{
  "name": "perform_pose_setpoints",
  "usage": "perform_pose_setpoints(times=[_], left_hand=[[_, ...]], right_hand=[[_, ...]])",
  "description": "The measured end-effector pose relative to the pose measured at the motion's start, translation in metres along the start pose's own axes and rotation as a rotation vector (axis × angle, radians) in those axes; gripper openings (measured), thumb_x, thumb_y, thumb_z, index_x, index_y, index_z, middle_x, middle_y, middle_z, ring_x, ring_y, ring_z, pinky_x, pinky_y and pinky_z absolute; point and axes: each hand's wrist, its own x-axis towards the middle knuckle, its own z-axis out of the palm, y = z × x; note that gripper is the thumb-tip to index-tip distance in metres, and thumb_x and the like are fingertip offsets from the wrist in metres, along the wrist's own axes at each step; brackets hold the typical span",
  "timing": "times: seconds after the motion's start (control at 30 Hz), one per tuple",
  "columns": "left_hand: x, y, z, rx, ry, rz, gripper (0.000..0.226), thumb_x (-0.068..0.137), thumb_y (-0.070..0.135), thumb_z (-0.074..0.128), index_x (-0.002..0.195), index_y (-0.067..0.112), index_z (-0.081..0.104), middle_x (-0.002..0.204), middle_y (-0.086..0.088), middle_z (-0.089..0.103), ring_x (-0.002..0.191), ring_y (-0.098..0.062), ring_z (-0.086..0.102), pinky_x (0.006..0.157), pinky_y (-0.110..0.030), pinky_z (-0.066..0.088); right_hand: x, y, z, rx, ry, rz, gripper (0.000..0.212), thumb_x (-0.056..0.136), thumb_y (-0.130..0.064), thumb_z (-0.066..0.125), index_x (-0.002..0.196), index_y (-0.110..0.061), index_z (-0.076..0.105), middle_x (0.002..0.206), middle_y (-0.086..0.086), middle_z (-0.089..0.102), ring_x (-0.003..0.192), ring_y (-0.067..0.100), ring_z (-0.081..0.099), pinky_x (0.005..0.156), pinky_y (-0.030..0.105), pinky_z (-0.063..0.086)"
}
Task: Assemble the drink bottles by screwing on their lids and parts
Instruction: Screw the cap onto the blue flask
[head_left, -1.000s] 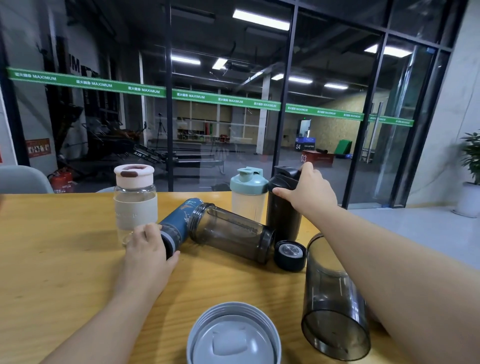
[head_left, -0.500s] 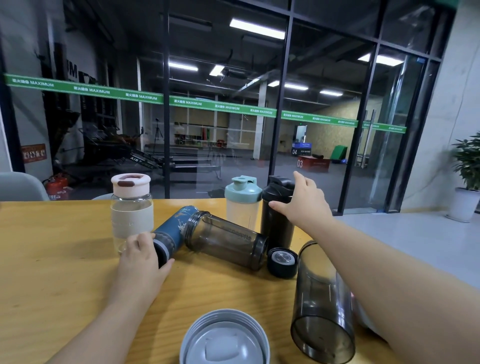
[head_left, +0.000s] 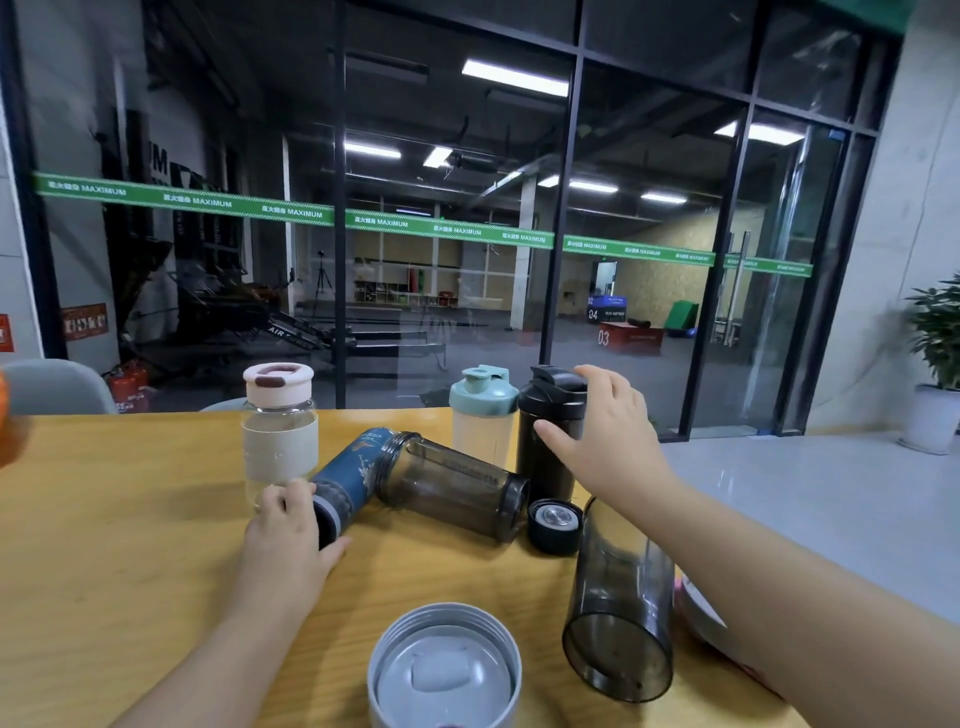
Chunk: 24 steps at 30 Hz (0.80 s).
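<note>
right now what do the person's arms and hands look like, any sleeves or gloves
Both forearms are bare as far as the frame shows: no sleeves in view. The left hand and right hand wear no gloves, and no rings, watch or bands show. Nails look short and unpainted.

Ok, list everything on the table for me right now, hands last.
Glass bottle: 1, clear with pink lid, upright, far left.
Shaker: 1, frosted with teal lid, upright, far centre.
Black bottle: 1, lidded, upright beside the shaker.
Blue flask: 1, lying down.
Smoky cups: 2, one lying centre, another near right.
Black cap: 1, loose.
Grey lid: 1, near edge.
Table: 1, wooden.
Hands: left hand grips the flask's end; right hand open at the black bottle.
</note>
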Motion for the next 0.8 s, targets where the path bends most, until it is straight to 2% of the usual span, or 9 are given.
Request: perform_pose_setpoints(times=[0.1, 0.23, 0.43, 0.6, 0.8], left_hand=[[-0.007, 0.003, -0.012, -0.043, 0.024, -0.077, 0.062, 0.066, 0.018, 0.086, 0.112, -0.004, 0.049, 0.111, -0.026, 0.049, 0.089, -0.046, 0.057, 0.079, -0.046, 0.044], [-0.018, 0.007, -0.027, -0.096, 0.039, -0.144, 0.063, 0.072, 0.023, 0.081, 0.119, 0.001, 0.045, 0.119, -0.022, 0.047, 0.098, -0.044, 0.056, 0.082, -0.046, 0.043], [-0.038, 0.008, -0.042, -0.173, 0.094, -0.155, 0.062, 0.071, 0.021, 0.082, 0.117, 0.001, 0.045, 0.117, -0.023, 0.047, 0.096, -0.045, 0.056, 0.079, -0.047, 0.044], [-0.052, 0.01, -0.056, -0.206, 0.115, -0.171, 0.062, 0.071, 0.021, 0.081, 0.117, 0.002, 0.044, 0.115, -0.023, 0.046, 0.093, -0.044, 0.055, 0.076, -0.046, 0.044], [-0.065, 0.014, -0.069, -0.308, 0.156, -0.194, 0.063, 0.072, 0.024, 0.081, 0.118, 0.005, 0.042, 0.117, -0.019, 0.044, 0.095, -0.042, 0.053, 0.074, -0.044, 0.044]], right_hand=[[-0.009, 0.008, -0.007, 0.08, 0.012, 0.026, 0.067, 0.089, -0.042, 0.059, 0.144, -0.018, 0.029, 0.149, 0.003, 0.033, 0.137, 0.024, 0.029, 0.109, 0.037, 0.029], [-0.023, 0.017, -0.013, 0.132, 0.013, 0.021, 0.064, 0.091, -0.039, 0.058, 0.144, -0.018, 0.031, 0.147, 0.002, 0.037, 0.136, 0.021, 0.031, 0.109, 0.035, 0.029], [-0.046, 0.021, -0.02, 0.233, 0.057, 0.017, 0.056, 0.091, -0.034, 0.058, 0.14, -0.017, 0.037, 0.141, -0.001, 0.045, 0.132, 0.016, 0.038, 0.109, 0.038, 0.035], [-0.062, 0.028, -0.027, 0.268, 0.081, 0.032, 0.043, 0.093, -0.025, 0.057, 0.134, -0.015, 0.044, 0.134, 0.0, 0.05, 0.128, 0.016, 0.042, 0.106, 0.032, 0.034], [-0.065, 0.033, -0.032, 0.157, -0.03, 0.084, 0.041, 0.093, -0.029, 0.057, 0.131, -0.015, 0.048, 0.129, -0.001, 0.055, 0.124, 0.017, 0.046, 0.101, 0.032, 0.039]])
